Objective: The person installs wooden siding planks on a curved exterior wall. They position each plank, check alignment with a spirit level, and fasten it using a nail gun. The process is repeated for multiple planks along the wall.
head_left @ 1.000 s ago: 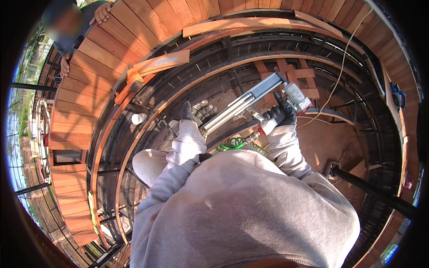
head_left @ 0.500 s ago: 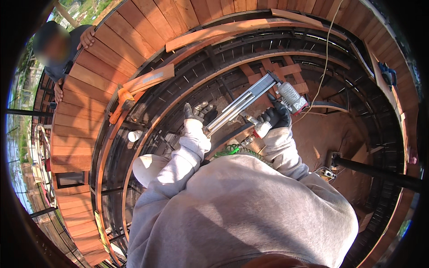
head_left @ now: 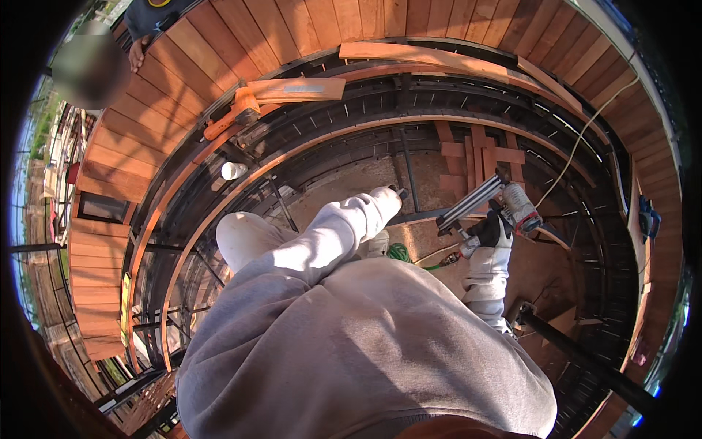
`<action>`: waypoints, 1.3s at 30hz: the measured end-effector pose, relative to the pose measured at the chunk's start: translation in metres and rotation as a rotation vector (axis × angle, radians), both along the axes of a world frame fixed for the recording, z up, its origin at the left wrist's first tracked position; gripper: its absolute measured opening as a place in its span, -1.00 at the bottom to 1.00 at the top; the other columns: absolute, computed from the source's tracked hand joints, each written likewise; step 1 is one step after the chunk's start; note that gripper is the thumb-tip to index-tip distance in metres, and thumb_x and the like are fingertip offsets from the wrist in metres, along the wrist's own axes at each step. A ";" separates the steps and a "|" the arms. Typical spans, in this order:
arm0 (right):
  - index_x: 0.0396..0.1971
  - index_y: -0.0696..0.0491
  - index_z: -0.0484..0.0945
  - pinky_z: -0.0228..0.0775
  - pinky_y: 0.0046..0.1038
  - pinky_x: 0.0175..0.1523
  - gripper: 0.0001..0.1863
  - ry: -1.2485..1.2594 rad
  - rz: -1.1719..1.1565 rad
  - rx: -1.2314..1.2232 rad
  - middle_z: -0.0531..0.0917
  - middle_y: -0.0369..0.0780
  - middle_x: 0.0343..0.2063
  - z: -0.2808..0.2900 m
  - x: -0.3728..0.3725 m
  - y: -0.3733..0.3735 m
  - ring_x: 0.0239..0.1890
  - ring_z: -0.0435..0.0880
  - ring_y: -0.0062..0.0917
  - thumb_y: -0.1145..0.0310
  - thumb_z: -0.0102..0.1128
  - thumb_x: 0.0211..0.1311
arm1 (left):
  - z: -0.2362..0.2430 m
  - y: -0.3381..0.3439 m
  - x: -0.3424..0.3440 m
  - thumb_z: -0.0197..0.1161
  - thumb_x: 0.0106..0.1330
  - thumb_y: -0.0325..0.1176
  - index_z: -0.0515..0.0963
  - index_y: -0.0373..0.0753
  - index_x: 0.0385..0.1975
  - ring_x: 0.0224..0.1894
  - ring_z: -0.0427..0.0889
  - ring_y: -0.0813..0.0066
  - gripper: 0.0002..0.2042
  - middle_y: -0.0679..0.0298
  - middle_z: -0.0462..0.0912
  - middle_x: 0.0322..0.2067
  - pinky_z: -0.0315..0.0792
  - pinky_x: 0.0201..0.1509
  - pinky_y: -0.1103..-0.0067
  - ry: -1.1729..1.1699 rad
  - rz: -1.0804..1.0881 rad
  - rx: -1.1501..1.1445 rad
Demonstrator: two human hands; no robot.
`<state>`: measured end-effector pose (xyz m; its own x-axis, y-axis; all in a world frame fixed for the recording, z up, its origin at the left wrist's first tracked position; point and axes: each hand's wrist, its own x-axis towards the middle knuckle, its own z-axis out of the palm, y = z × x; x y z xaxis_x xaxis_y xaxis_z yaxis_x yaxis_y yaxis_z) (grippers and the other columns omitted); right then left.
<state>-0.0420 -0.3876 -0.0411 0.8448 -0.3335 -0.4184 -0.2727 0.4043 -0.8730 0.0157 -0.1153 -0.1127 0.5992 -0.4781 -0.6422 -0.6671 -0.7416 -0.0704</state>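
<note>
My right hand, in a dark glove, is wrapped round the handle of a pneumatic nail gun. The gun has a grey cylindrical body and a long metal magazine pointing left and down. An air hose fitting runs from its handle toward a green coiled hose by my lap. My left hand reaches forward, left of the gun and apart from it. Only a bit of dark glove shows past its pale cuff, so the fingers are hidden. Close below that hand runs a curved rib.
Curved wooden planking rings me. An orange tool and loose boards rest along the inner ledge. A white cup-like container stands at left. Crossed wood pieces lie ahead. A black pole slants in at right. Another person's hand touches the far-left planks.
My view has turned left. The left hand, earlier with fingers spread beside the magazine, has moved away from the gun. The right hand has carried the nail gun rightward and lower.
</note>
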 end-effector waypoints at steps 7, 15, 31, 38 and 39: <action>-0.26 0.13 0.71 0.49 -0.38 -0.52 -0.74 0.193 0.667 -0.767 0.69 -0.25 -0.56 -0.189 0.051 -0.077 -0.61 0.63 -0.54 0.44 0.55 0.03 | -0.026 0.133 -0.161 0.19 0.39 -0.42 0.54 -0.21 -0.22 -0.29 0.62 0.38 -0.94 0.27 0.63 -0.37 0.50 -0.20 0.45 -0.121 1.075 -1.079; -0.19 0.09 0.70 0.58 -0.26 -0.43 -0.74 0.065 1.482 -0.658 0.75 -0.18 -0.37 -0.269 0.034 0.116 -0.44 0.74 -0.39 0.42 0.49 0.10 | -0.024 0.136 -0.282 0.19 0.42 -0.44 0.51 -0.22 -0.25 -0.39 0.48 0.46 -0.97 0.28 0.56 -0.43 0.41 -0.26 0.50 -0.347 1.719 -1.848; -0.48 0.03 0.68 0.31 -0.31 -0.67 -0.65 0.524 1.366 -0.909 0.55 -0.25 -0.72 -0.193 -0.036 0.249 -0.77 0.51 -0.40 0.02 0.42 0.17 | -0.171 0.193 -0.628 0.01 0.52 -0.07 0.62 -0.12 -0.11 -0.08 0.71 0.22 -0.69 0.20 0.73 -0.13 0.54 -0.01 0.32 0.117 2.112 -0.218; -0.50 -0.07 0.58 0.22 -0.30 -0.67 -0.68 0.503 1.038 -0.580 0.48 -0.25 -0.73 -0.156 -0.143 0.227 -0.78 0.43 -0.39 0.02 0.30 0.29 | -0.254 0.242 -0.832 -0.04 0.52 -0.04 0.54 -0.19 -0.14 -0.32 0.67 0.20 -0.65 0.16 0.67 -0.29 0.52 -0.30 0.26 0.092 3.324 -1.000; -0.49 -0.06 0.59 0.23 -0.30 -0.66 -0.68 0.533 1.019 -0.602 0.49 -0.24 -0.72 -0.148 -0.156 0.223 -0.76 0.44 -0.38 0.02 0.30 0.29 | -0.268 0.251 -0.863 -0.05 0.52 -0.03 0.54 -0.18 -0.17 -0.34 0.66 0.21 -0.65 0.17 0.67 -0.30 0.51 -0.31 0.26 0.152 3.349 -0.981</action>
